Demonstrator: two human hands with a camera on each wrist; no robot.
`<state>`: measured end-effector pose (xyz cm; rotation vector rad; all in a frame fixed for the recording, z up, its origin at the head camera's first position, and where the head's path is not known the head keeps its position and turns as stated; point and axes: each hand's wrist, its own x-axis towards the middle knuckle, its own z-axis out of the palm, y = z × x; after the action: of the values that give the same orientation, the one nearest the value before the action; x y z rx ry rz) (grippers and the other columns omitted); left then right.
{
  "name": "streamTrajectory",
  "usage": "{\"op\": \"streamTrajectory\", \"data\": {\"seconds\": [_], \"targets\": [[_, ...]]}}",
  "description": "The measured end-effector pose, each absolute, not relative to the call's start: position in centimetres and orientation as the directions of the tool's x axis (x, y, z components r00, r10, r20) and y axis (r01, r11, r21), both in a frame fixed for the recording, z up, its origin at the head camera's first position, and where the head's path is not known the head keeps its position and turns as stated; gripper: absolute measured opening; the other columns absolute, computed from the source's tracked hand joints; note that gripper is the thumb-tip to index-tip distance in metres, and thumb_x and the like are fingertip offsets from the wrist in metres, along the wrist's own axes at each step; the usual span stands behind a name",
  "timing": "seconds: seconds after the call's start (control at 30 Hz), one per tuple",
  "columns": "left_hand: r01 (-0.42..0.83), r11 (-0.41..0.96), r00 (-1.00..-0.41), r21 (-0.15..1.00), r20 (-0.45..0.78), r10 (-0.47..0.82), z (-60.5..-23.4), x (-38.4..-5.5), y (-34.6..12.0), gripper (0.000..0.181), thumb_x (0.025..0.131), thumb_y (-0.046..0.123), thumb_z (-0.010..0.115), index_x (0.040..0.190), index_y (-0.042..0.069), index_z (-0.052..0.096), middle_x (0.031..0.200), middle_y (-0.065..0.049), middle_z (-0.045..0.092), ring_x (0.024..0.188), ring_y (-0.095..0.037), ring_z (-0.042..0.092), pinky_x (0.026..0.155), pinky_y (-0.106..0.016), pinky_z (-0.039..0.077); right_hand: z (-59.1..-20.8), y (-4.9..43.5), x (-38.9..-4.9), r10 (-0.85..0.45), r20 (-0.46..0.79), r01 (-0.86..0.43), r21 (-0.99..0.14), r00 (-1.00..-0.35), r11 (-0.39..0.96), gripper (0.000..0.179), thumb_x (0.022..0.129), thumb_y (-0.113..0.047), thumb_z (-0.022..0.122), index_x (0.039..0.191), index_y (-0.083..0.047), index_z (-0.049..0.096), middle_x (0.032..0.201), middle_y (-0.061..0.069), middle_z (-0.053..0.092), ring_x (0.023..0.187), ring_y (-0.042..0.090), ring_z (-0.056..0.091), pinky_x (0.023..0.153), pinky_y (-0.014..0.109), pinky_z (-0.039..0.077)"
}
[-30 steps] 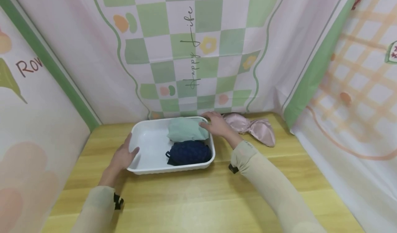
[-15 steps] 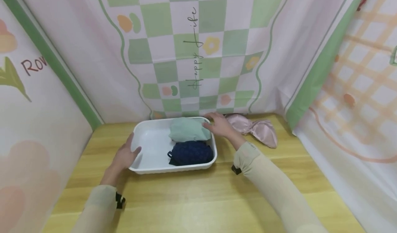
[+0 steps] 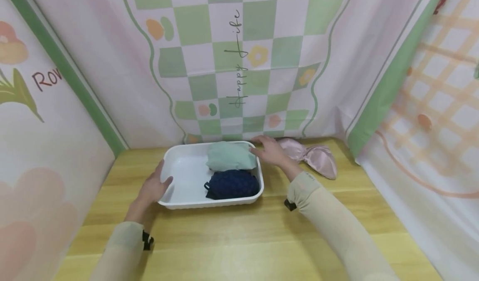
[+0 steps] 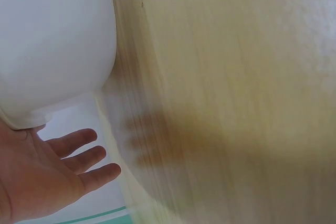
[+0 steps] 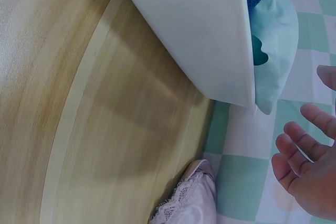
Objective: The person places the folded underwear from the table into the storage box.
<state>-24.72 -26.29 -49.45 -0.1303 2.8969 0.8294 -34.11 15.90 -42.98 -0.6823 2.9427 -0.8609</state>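
Note:
A white tray (image 3: 183,164) sits on the table near the back wall. In its right half lie a folded mint-green garment (image 3: 228,156) and, in front of that, a rolled navy garment (image 3: 233,184) with a thin loop. My left hand (image 3: 151,188) holds the tray's left rim, thumb inside; in the left wrist view several of its fingers (image 4: 86,163) stretch out away from the wall. Over the back right corner hovers my right hand (image 3: 271,152), fingers relaxed and bent slightly; the right wrist view shows it apart from the tray and mint garment.
A pink satin bra (image 3: 312,156) with lace lies at the table's back right, partly behind the right hand. The wooden table (image 3: 232,243) stretches toward me. Fabric curtains (image 3: 258,65) hang at the back and both sides.
The head view has shifted slightly, so everything appears a little further right. My right hand has drifted slightly right relative to the tray. The left hand keeps its place on the rim.

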Motion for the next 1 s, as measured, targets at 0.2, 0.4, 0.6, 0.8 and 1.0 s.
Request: {"op": "streamTrajectory", "data": {"seconds": [0.2,0.4,0.6,0.8,1.0], "targets": [[-0.111,0.853,-0.989,0.510,-0.142,-0.043,-49.5,-24.6,-26.3,0.082,0.104,0.042,0.042,0.160,0.014,-0.011,0.159,-0.035,0.020,0.141,-0.057,0.030,0.116,-0.067,0.029,-43.0,16.0,-34.1,-0.406,0.126,-0.408,-0.526,-0.905,0.746,0.053,0.100,-0.039,0.057,0.142,-0.007,0.053,0.138,0.017,0.058,0.128,0.036,0.055,0.109,0.054,0.044],[-0.107,0.854,-0.989,0.509,-0.142,-0.040,-49.6,-24.8,-26.4,0.082,0.104,0.044,0.041,0.161,0.014,-0.010,0.159,-0.035,0.020,0.141,-0.057,0.031,0.116,-0.067,0.030,-43.4,16.2,-34.3,-0.403,0.136,-0.408,-0.546,-0.905,0.732,0.052,0.100,-0.039,0.057,0.142,-0.007,0.053,0.135,0.018,0.059,0.123,0.035,0.058,0.104,0.051,0.049],[-0.134,0.842,-0.985,0.522,-0.163,-0.056,-49.7,-25.0,-26.4,0.082,0.104,0.044,0.041,0.161,0.016,-0.010,0.160,-0.033,0.019,0.143,-0.056,0.030,0.116,-0.066,0.029,-43.3,16.6,-34.4,-0.382,0.125,-0.378,-0.589,-0.916,0.714,0.052,0.100,-0.039,0.058,0.140,-0.006,0.054,0.131,0.019,0.061,0.118,0.036,0.060,0.102,0.051,0.051],[-0.136,0.838,-0.985,0.528,-0.161,-0.058,-49.5,-25.0,-26.4,0.082,0.104,0.043,0.041,0.161,0.018,-0.012,0.161,-0.033,0.019,0.143,-0.056,0.029,0.117,-0.066,0.027,-43.2,17.1,-34.5,-0.369,0.108,-0.352,-0.624,-0.923,0.698,0.053,0.101,-0.039,0.056,0.142,-0.006,0.053,0.130,0.019,0.062,0.117,0.035,0.060,0.099,0.051,0.050],[-0.132,0.842,-0.985,0.523,-0.162,-0.053,-49.6,-24.9,-26.4,0.081,0.104,0.045,0.041,0.161,0.017,-0.010,0.161,-0.033,0.017,0.144,-0.056,0.027,0.118,-0.066,0.026,-43.0,17.8,-34.2,-0.352,0.095,-0.326,-0.647,-0.931,0.689,0.053,0.101,-0.037,0.056,0.142,-0.004,0.052,0.127,0.019,0.064,0.117,0.034,0.060,0.102,0.049,0.049]]}}
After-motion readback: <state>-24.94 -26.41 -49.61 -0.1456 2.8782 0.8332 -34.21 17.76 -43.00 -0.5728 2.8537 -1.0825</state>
